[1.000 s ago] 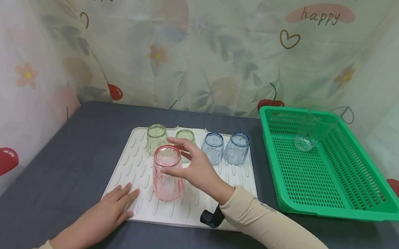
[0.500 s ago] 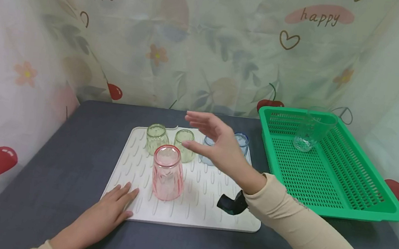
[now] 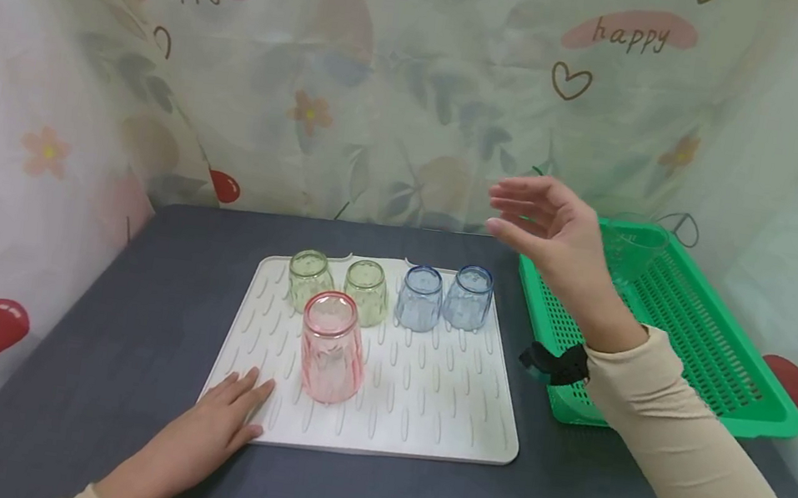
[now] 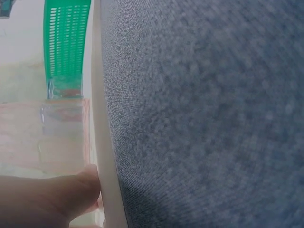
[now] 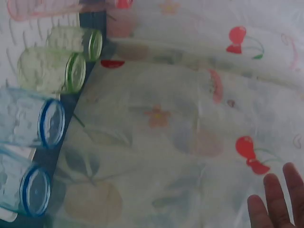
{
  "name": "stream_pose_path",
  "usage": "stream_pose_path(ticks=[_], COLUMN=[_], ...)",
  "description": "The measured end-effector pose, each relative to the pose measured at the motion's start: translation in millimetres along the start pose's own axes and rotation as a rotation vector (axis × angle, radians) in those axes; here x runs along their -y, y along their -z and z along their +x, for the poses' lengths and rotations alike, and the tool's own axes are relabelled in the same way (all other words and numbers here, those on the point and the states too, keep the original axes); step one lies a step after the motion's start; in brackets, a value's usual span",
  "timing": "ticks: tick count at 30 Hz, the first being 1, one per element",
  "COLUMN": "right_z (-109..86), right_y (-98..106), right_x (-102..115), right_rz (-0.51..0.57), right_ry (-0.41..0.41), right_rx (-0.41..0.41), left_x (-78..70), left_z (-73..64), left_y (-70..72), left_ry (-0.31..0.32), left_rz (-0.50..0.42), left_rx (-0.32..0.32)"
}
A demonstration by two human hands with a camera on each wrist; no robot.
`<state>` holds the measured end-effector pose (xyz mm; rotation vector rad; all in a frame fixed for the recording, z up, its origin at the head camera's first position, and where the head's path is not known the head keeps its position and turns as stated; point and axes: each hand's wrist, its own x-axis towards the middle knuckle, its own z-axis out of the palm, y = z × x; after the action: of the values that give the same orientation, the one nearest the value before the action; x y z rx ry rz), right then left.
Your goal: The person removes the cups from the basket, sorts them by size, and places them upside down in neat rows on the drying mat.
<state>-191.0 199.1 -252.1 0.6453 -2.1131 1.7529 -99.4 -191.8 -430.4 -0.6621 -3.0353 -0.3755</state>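
My left hand [image 3: 219,419] rests with straight fingers on the near left corner of a white ridged drying mat [image 3: 440,397]. Just right of it a tall pink glass [image 3: 332,358] stands upside down on the mat. Behind stand two green glasses [image 3: 310,281] and two blue glasses [image 3: 420,301], also upside down, in a row along the far edge. My right hand [image 3: 559,236] is raised in the air with relaxed fingers, holding nothing, before the far left part of a green basket [image 3: 692,321]. A clear glass [image 3: 633,250] inside the basket is partly hidden behind that hand.
The green basket takes up the right side of the dark grey table [image 3: 175,278]. Patterned curtains [image 3: 416,117] enclose the back and both sides. A black strap with a small camera [image 3: 554,364] sits on the right wrist.
My right hand has let go of the pink glass, which stays on the mat, and has moved right and up to the basket. My left hand has stayed in place.
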Motion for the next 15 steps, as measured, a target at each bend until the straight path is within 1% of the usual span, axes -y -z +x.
stream_pose_path(ticks=[4,7,12,15], right_z=[4.8,8.6,12.7,14.0], right_y=[26.6,45.9,75.4,89.7], right_x=[-11.8,-23.6,-43.3,-52.8], right_rz=[0.027,0.03,-0.004,-0.041], right_ry=[0.014,0.014,-0.003,-0.036], right_rx=[-0.08,-0.135,-0.208,-0.244], left_x=[0.9,1.5,1.4,1.1], left_z=[-0.4,-0.5,-0.5,-0.7], left_y=[-1.4,-1.2,-0.8,-0.8], left_ry=[-0.009,-0.007,0.004,0.006], left_rz=[0.0,0.002,-0.001,-0.002], left_rx=[-0.023,-0.017,-0.003,-0.003])
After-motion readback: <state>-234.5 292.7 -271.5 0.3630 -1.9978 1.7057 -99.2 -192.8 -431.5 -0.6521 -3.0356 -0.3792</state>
